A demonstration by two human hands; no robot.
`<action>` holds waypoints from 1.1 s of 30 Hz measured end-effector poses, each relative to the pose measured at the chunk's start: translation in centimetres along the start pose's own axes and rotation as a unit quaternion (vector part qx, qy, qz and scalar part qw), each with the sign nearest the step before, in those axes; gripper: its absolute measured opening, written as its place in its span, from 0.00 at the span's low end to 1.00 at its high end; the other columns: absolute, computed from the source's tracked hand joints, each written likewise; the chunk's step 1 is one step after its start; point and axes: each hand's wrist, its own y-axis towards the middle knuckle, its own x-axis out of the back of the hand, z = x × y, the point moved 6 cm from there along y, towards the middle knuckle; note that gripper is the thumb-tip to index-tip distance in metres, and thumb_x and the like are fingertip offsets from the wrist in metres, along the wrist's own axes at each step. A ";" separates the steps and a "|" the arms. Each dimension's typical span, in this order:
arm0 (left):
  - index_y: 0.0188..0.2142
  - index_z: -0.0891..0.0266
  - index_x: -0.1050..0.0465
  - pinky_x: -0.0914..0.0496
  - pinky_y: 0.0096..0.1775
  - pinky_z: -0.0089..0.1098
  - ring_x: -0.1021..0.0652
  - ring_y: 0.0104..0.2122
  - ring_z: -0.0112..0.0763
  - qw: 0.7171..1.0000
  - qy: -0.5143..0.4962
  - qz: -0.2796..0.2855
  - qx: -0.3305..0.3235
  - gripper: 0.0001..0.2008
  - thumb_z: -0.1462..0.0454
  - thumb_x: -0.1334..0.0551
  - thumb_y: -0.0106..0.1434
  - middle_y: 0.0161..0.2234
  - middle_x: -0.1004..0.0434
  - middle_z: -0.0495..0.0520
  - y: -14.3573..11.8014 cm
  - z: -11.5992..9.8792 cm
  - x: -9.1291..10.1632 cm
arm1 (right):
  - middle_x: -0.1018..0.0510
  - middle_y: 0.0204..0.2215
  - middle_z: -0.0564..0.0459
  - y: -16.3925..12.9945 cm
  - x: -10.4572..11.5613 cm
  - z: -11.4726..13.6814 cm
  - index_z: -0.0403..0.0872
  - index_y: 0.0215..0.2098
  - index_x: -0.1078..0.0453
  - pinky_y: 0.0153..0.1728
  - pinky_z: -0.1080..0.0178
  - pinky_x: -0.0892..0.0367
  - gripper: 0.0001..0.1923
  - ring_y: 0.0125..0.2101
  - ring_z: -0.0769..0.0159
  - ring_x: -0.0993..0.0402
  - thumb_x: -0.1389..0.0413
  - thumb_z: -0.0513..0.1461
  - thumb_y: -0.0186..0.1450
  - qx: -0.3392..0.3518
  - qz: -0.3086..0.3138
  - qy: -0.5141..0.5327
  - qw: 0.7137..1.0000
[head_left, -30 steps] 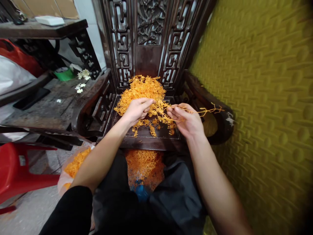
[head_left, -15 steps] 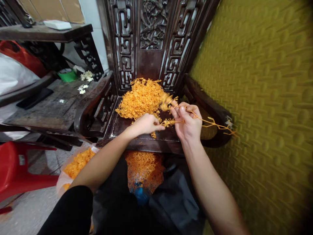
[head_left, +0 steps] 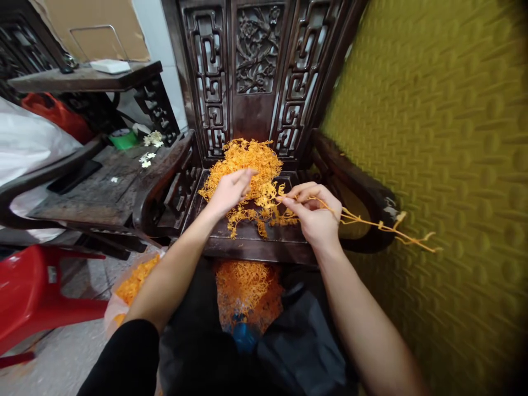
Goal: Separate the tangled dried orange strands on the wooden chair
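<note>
On the seat of a dark carved wooden chair (head_left: 256, 250) lies a heap of curly orange strands (head_left: 243, 157), like small dried branching sprigs. My right hand (head_left: 315, 212) is closed, thumb and fingers pinching a bundle of thin orange stems (head_left: 371, 223). Their long bare ends stick out to the right past the wrist, and curly sprigs touch the fingertips on the other side. Over the front of the heap is my left hand (head_left: 231, 191), its fingers drawn together. Whatever those fingertips hold is too small to make out. Loose orange sprigs (head_left: 243, 217) lie between the hands.
An orange-filled bag (head_left: 249, 286) sits between my legs, and another bag of orange pieces (head_left: 136, 280) stands on the floor at left. A red stool (head_left: 37, 297), green tape roll (head_left: 124, 140) and white flowers (head_left: 152, 138) are to the left. A yellow textured surface (head_left: 437, 110) rises at right.
My left hand has left the stems by my right hand and moved up and left over the heap. The right hand still holds stems, which reach farther right. The view has shifted slightly.
</note>
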 end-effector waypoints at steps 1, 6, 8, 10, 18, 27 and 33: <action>0.52 0.63 0.23 0.39 0.25 0.29 0.34 0.20 0.25 0.999 0.023 0.030 -0.024 0.36 0.36 0.46 0.65 0.21 0.34 0.47 -0.3 -0.6 -0.8 | 0.24 0.32 0.52 -0.2 -0.3 0.3 0.51 0.27 0.33 0.39 0.54 0.23 0.15 0.34 0.62 0.23 0.30 0.41 0.57 0.011 0.006 -0.027 1.000; 0.57 0.62 0.25 0.29 0.49 0.37 0.21 0.46 0.37 0.977 0.145 0.102 -0.120 0.33 0.40 0.45 0.68 0.47 0.19 0.61 -1.2 -2.5 -2.7 | 0.22 0.34 0.51 -0.8 -1.3 0.5 0.50 0.27 0.33 0.37 0.57 0.25 0.12 0.35 0.62 0.23 0.35 0.39 0.63 0.016 0.077 -0.049 0.996; 0.56 0.62 0.25 0.32 0.56 0.38 0.23 0.53 0.37 0.970 0.159 0.131 -0.132 0.28 0.45 0.43 0.69 0.54 0.21 0.61 -1.2 -2.7 -3.0 | 0.22 0.35 0.51 -1.0 -1.6 0.1 0.49 0.28 0.35 0.39 0.58 0.26 0.12 0.37 0.62 0.24 0.36 0.39 0.64 0.004 0.110 -0.030 0.993; 0.53 0.62 0.23 0.32 0.56 0.37 0.22 0.52 0.36 0.965 0.148 0.172 -0.130 0.24 0.48 0.41 0.69 0.53 0.20 0.59 -1.2 -2.6 -3.3 | 0.23 0.36 0.51 -1.1 -1.7 -0.1 0.49 0.29 0.37 0.40 0.59 0.27 0.13 0.37 0.64 0.25 0.37 0.39 0.65 0.004 0.128 -0.008 0.992; 0.40 0.63 0.27 0.33 0.40 0.31 0.27 0.34 0.28 0.981 0.122 0.103 -0.107 0.18 0.49 0.41 0.69 0.35 0.23 0.50 -0.9 -1.8 -3.6 | 0.26 0.37 0.54 -0.3 -1.4 -1.5 0.50 0.31 0.41 0.33 0.64 0.30 0.21 0.33 0.69 0.30 0.30 0.40 0.58 -0.019 0.039 0.088 0.995; 0.31 0.60 0.37 0.38 0.33 0.30 0.34 0.28 0.26 0.992 0.066 0.011 -0.110 0.17 0.51 0.40 0.68 0.26 0.35 0.46 -1.0 -1.5 -4.5 | 0.29 0.24 0.58 -0.5 -2.4 -2.1 0.47 0.24 0.45 0.22 0.69 0.44 0.26 0.24 0.74 0.35 0.28 0.40 0.55 -0.158 0.069 0.164 0.971; 0.30 0.57 0.46 0.52 0.21 0.26 0.44 0.17 0.19 0.967 -0.171 -0.188 0.002 0.20 0.52 0.37 0.67 0.21 0.43 0.40 1.3 0.2 1.9 | 0.33 0.20 0.60 -0.7 -1.1 -1.0 0.48 0.23 0.49 0.20 0.69 0.48 0.30 0.22 0.73 0.37 0.26 0.37 0.51 -0.165 0.056 0.172 0.970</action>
